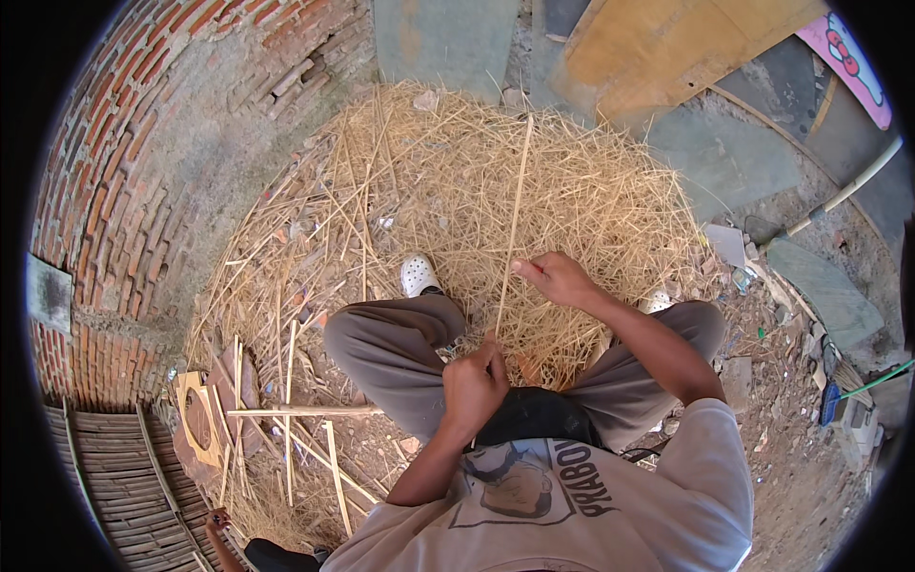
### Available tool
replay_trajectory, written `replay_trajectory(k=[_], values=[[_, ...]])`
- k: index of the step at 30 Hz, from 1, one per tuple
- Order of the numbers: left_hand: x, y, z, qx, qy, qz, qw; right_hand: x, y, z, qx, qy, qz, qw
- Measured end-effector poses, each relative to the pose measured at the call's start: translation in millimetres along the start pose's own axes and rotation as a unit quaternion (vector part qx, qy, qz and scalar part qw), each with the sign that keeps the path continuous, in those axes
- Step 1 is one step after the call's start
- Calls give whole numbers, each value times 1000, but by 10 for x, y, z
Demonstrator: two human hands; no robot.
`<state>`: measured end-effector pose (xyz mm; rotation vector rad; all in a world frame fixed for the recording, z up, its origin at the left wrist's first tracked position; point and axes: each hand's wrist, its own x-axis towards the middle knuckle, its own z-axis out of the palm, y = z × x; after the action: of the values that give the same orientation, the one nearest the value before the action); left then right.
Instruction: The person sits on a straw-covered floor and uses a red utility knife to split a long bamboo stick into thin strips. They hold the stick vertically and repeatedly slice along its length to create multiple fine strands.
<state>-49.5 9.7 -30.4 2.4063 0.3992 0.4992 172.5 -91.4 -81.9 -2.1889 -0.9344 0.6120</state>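
**Long, thin, straw-coloured strip (519, 191) held out over a heap of pale, curly shavings (610, 181)**

The strip is in front of the seated person, between the knees. Its long axis runs nearly straight away from the body, the far end leaning slightly right and showing against the top of the heap. The left hand (475, 389) is closed, thumb and forefinger gripping the near end and hiding its tip. The right hand (556, 277) is farther along, fingers curled, thumb at the strip's right side; whether it pinches or merely touches, I cannot tell.

Legs in grey-brown trousers (391, 348) flank the strip on both sides, and a white, perforated clog (417, 275) sits at the heap's near edge. Left of the legs, narrow pale wooden sticks (334, 467) lie crossed on the littered ground, near a flat tan piece with a round cut-out (181, 405). A worn red brick wall (124, 191) rises beyond. Behind the heap stand grey-green sheets (443, 43) and a large, stained tan board (667, 48). Another person's hand (218, 520) shows at lower left.
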Motion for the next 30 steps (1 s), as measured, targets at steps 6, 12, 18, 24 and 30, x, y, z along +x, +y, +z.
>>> replay_trajectory(k=[6, 12, 18, 24, 30], values=[[-42, 76, -37, 39, -14, 11, 999, -56, 17, -154, -321, 265, -211, 884], [-130, 44, -85, 89, -52, 41, 994, 86, 152, -332, -342, 287, -245, 861], [-168, -9, -196, 84, -42, 50, 994, 35, 72, -77, -30, 57, -61, 996], [-214, -16, -183, 75, -36, 47, 995, -69, 7, -114, -156, 163, -121, 967], [-304, 70, -177, 116, -67, 61, 989, 149, 296, -372, -322, 294, -220, 873]])
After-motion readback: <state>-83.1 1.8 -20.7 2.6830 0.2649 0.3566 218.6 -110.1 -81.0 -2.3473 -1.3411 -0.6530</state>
